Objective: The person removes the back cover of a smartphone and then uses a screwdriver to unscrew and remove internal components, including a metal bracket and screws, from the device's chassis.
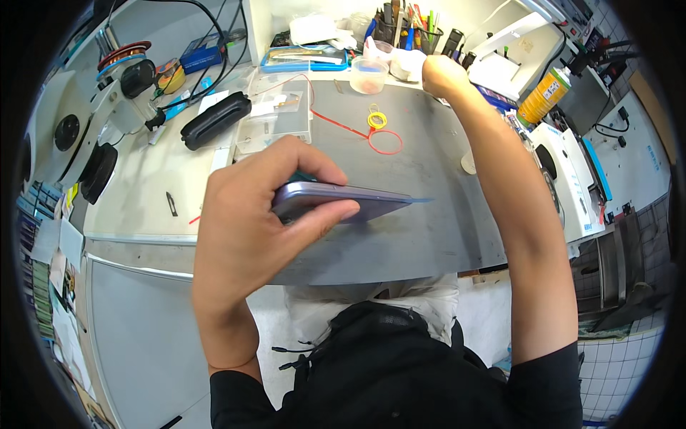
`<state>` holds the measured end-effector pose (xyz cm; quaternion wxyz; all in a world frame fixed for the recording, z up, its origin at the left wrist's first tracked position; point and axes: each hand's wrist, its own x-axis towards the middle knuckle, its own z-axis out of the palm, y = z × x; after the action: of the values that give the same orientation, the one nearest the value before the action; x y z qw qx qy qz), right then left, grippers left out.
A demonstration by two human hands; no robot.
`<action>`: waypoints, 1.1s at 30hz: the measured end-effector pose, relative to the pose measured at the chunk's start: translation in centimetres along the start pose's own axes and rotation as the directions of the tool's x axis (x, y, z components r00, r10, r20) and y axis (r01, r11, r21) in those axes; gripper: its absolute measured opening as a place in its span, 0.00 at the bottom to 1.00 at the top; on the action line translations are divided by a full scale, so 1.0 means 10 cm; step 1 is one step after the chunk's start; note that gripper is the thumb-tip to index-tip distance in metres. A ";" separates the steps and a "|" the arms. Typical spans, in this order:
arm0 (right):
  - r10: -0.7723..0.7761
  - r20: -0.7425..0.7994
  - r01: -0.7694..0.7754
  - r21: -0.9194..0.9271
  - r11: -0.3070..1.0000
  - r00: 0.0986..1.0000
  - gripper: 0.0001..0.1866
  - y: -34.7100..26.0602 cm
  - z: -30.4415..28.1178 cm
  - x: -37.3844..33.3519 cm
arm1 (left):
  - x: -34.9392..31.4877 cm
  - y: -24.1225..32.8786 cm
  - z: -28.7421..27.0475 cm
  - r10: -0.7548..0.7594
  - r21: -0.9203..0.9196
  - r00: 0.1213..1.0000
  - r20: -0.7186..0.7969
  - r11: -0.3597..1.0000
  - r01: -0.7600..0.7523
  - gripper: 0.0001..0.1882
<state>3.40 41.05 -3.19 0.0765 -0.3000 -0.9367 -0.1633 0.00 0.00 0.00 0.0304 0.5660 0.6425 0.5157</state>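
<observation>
Two hands work apart: the left hand (250,214) clamps a purple smartphone (343,202) edge-on above the near counter (400,243), while the right hand (441,74) reaches the far tool clutter, its grip hidden. The phone looks unopened; most work seems left.

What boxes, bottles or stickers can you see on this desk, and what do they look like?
Yellow bottle: far right, tilted cylinder, orange-yellow label, green cap.
Blue box: far left by black cables, small, flat.
Clear bags: middle of desk beside a black case, flat, see-through, small parts inside.
Blue tray: at the back, flat, rectangular.
Phone: in the left hand, edge-on, screen not visible.
</observation>
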 end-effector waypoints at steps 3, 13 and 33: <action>0.037 0.040 -0.037 0.011 0.999 0.999 0.08 -0.11 0.13 -0.03 | 0.00 -0.01 -0.05 -0.015 0.015 1.000 0.005 1.000 0.015 0.15; -0.094 0.100 0.100 -0.058 0.993 0.990 0.06 0.23 0.42 0.21 | -0.01 -0.05 -0.03 0.018 -0.044 1.000 -0.022 0.999 -0.018 0.15; -0.044 -0.032 0.049 0.161 0.986 0.998 0.08 -0.27 0.11 -0.02 | -0.08 -0.02 -0.07 -0.014 -0.009 0.999 -0.043 1.000 0.013 0.14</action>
<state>1.93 39.27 -4.94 0.1101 -0.2684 -0.9525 -0.0927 -0.27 -1.04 -0.28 0.0227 0.5504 0.6444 0.5304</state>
